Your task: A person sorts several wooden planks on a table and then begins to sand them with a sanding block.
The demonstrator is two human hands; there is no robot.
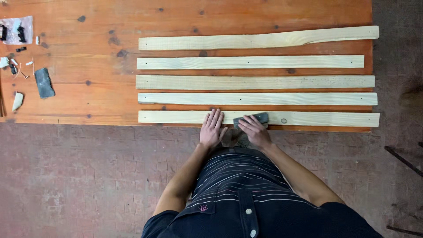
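Head view, looking down: left hand [212,128] flat and open on the nearest wood strip [176,117], fingers together, pinning it at the table [79,39] edge. Right hand [254,130] closed on a dark sanding pad [252,118], pressed onto that same strip. Best done with long, even rubs along the grain, strip kept steady. Four more strips [246,62] farther back, side by side. Clear bag [17,30] far off, small dark bits on it; cannot tell what kind.
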